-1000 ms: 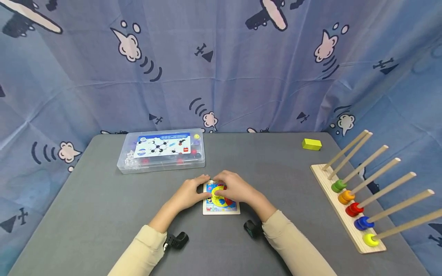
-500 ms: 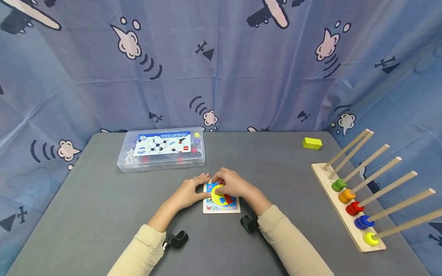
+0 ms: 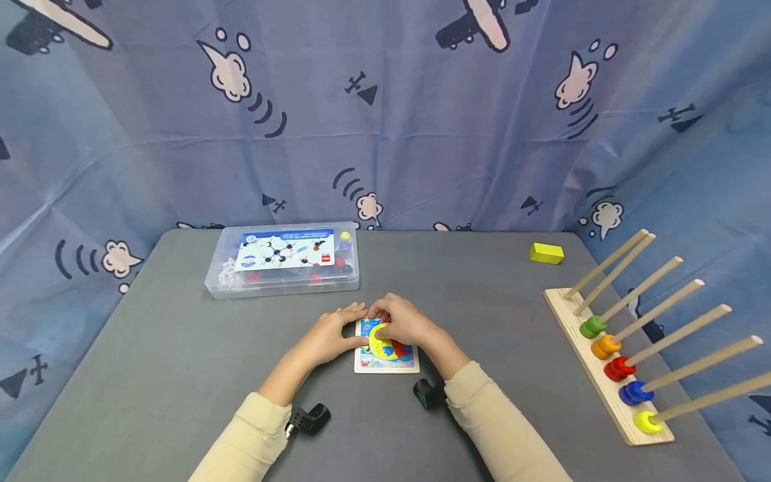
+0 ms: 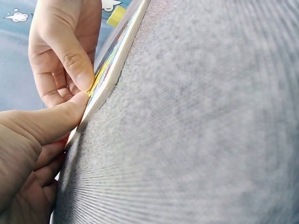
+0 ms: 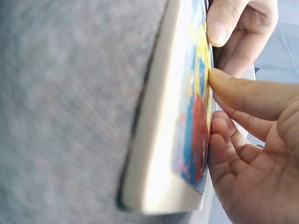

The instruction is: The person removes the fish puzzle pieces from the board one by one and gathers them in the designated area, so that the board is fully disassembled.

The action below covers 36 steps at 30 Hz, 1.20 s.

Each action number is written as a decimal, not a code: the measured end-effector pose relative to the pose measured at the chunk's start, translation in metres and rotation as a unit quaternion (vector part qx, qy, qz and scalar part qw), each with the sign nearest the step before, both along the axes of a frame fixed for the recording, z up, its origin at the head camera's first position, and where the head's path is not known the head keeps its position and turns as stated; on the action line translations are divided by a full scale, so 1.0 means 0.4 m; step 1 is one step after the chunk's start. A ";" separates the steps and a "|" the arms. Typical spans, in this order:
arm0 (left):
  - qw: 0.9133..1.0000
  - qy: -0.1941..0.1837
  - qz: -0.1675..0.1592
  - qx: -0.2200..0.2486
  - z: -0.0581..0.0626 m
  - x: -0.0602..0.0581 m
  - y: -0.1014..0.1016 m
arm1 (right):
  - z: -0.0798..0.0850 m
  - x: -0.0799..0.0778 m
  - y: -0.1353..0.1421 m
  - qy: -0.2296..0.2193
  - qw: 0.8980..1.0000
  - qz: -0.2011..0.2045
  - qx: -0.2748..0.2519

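Puzzle board [image 3: 388, 365] sits mid-desk [image 3: 181, 375] in head view, left hand [image 3: 328, 338] loosely spread against it, right hand [image 3: 406, 323] at the yellow piece [image 3: 377, 347]; left wrist: hands nearly meeting; right wrist: fingers bent, pinch unclear. Seemingly piece-fitting; next probably wants gentle pressing.

Grey table [image 3: 482, 294]: picture board [image 3: 388, 356], box [image 3: 282, 264], block [image 3: 546, 253], rack [image 3: 610, 391]

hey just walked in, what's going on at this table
A person has both hands on a small picture board lying on the gray table. The left hand touches its left side, while the right hand reaches over the top edge, its thumb on the yellow part of the picture. Whether it pinches a loose piece is hard to tell. A closed plastic case, a yellow block and a peg stand with colored rings sit farther off, untouched.
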<state>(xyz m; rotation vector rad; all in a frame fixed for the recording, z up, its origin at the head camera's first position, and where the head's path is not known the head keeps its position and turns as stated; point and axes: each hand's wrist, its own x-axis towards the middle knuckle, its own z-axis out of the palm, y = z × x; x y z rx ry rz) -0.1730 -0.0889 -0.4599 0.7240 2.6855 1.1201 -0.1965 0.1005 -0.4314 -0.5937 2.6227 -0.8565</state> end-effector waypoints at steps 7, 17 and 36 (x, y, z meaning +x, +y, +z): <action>1.000 0.011 0.000 0.005 -0.002 -0.003 0.004 | 0.007 0.001 -0.001 -0.003 1.000 -0.002 0.007; 1.000 0.020 -0.003 0.008 -0.008 -0.006 0.001 | 0.004 -0.002 -0.006 -0.017 1.000 -0.005 -0.007; 1.000 0.022 -0.005 0.007 -0.012 -0.002 -0.002 | -0.009 0.005 0.002 0.019 1.000 -0.017 -0.016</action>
